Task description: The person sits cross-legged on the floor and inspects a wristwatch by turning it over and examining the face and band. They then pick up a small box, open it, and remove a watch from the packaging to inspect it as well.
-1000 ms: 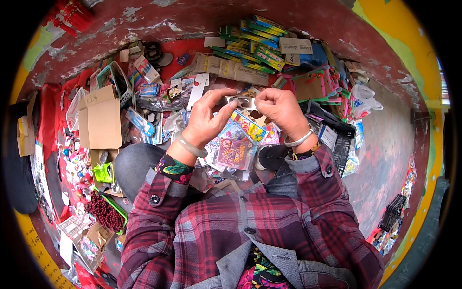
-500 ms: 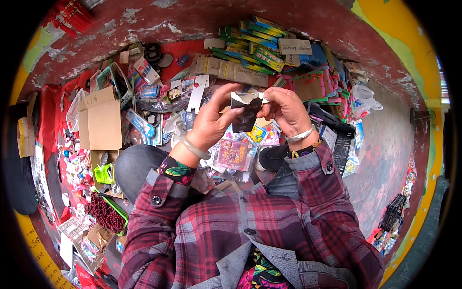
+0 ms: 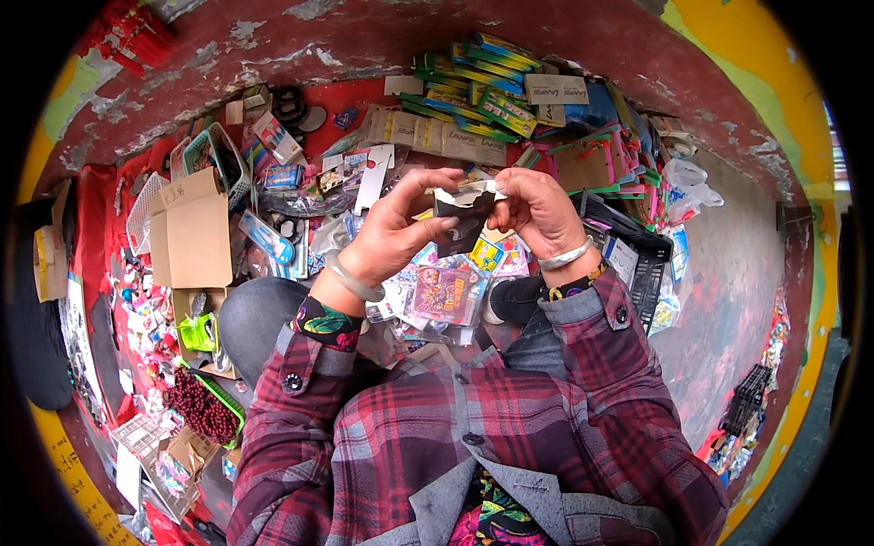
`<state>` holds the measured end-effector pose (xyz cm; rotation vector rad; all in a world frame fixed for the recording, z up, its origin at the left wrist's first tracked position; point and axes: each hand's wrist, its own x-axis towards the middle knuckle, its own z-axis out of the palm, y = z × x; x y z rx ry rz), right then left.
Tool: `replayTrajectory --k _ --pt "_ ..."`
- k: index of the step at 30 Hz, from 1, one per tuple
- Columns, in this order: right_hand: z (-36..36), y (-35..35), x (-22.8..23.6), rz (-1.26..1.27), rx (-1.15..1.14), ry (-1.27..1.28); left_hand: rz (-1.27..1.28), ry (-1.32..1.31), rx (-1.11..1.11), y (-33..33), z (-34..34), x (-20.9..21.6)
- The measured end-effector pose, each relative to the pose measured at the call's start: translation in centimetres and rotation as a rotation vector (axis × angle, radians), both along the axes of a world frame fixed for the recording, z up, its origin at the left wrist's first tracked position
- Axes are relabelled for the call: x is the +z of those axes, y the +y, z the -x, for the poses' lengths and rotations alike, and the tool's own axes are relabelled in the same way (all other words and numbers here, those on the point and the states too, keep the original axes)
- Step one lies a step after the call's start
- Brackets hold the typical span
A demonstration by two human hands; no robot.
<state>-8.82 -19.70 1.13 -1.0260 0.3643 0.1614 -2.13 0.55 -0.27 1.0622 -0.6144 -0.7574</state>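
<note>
A small black packet, perhaps a thin card box [image 3: 458,235], is held up in front of my chest, with a ragged white torn edge along its top. My left hand [image 3: 390,238] grips its left side, thumb across the front and fingers curled behind the upper edge. At the top right corner my right hand [image 3: 543,217] pinches the white torn part between thumb and forefinger. What is inside the packet cannot be made out. Below the hands, a pile of flat plastic-wrapped packets [image 3: 446,296] lies between my legs.
An open cardboard box [image 3: 189,241] stands at the left, near a green-rimmed basket of dark red beads [image 3: 202,405]. Stacked yellow-green boxes [image 3: 496,96] lie at the back. A black plastic crate [image 3: 648,264] sits on the right, beside a clear plastic bag [image 3: 692,191].
The packet has tilted slightly and its torn top gapes a little wider. My left hand has shifted slightly left and down; both hands keep their hold.
</note>
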Motion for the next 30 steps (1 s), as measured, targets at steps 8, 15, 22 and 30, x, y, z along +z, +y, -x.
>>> replayTrajectory --k 8,15,22,30 --pt "0.1 0.1 0.3 -0.062 0.005 -0.017 -0.067 -0.419 0.063 0.2 -0.3 0.0" --pt "0.2 0.3 0.2 -0.106 0.019 -0.008 -0.086 -0.161 0.053 0.2 -0.3 -0.2" --pt "0.0 0.8 1.3 0.152 0.078 -0.011 -0.040 0.212 0.167 -0.1 0.1 -0.7" --pt "-0.3 1.5 1.4 0.234 0.136 -0.096 0.016 0.233 0.250 -0.1 0.0 -0.5"
